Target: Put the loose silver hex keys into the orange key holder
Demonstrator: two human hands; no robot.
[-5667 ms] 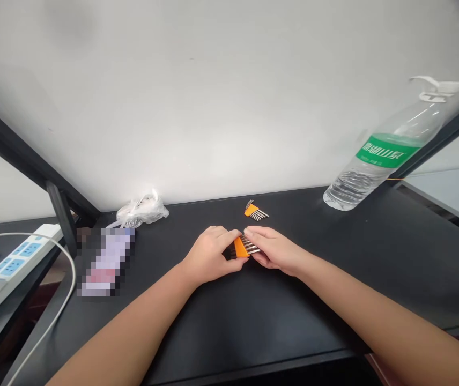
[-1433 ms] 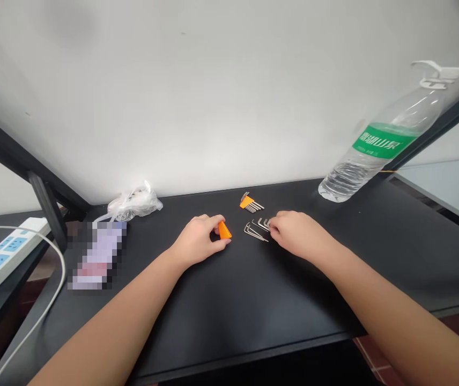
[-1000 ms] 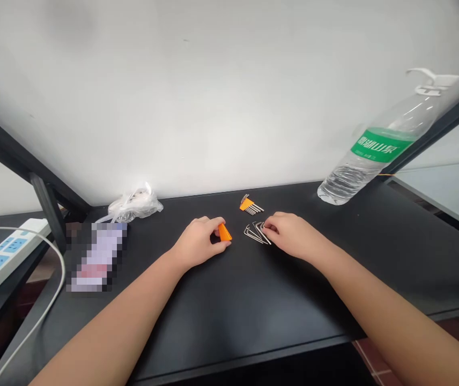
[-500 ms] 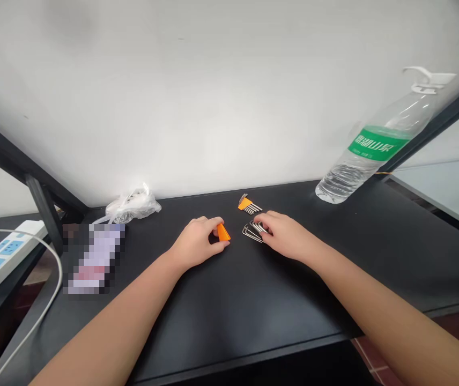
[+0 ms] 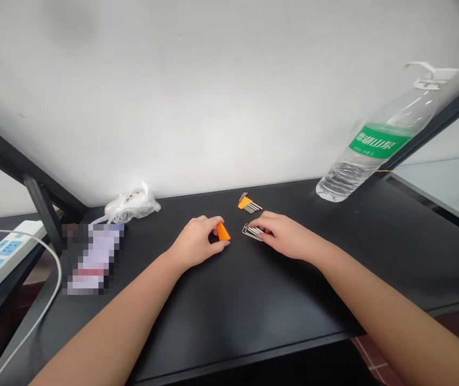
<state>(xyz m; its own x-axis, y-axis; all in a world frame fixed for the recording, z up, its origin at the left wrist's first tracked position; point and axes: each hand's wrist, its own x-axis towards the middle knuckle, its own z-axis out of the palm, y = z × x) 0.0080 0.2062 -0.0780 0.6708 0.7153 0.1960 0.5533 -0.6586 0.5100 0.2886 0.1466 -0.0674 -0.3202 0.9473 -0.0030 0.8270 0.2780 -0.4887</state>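
Note:
My left hand (image 5: 197, 244) rests on the black table (image 5: 253, 300) with its fingers pinched round an empty orange key holder (image 5: 223, 232). Just to the right, my right hand (image 5: 283, 236) lies over a small pile of loose silver hex keys (image 5: 249, 231), fingertips pressed on them and bunching them together. A second orange holder with its hex keys (image 5: 247, 204) still in it lies farther back, near the wall, untouched.
A clear water bottle with a green label (image 5: 374, 147) stands at the back right. A crumpled plastic bag (image 5: 131, 203) and a blurred flat object (image 5: 95, 257) lie at the left. A white power strip (image 5: 0, 257) with its cable sits on the far left.
The keys have come out of the orange holder since the oldest frame. In the last second my right hand has slid left, drawing the scattered keys into a tighter pile. My left hand has stayed put.

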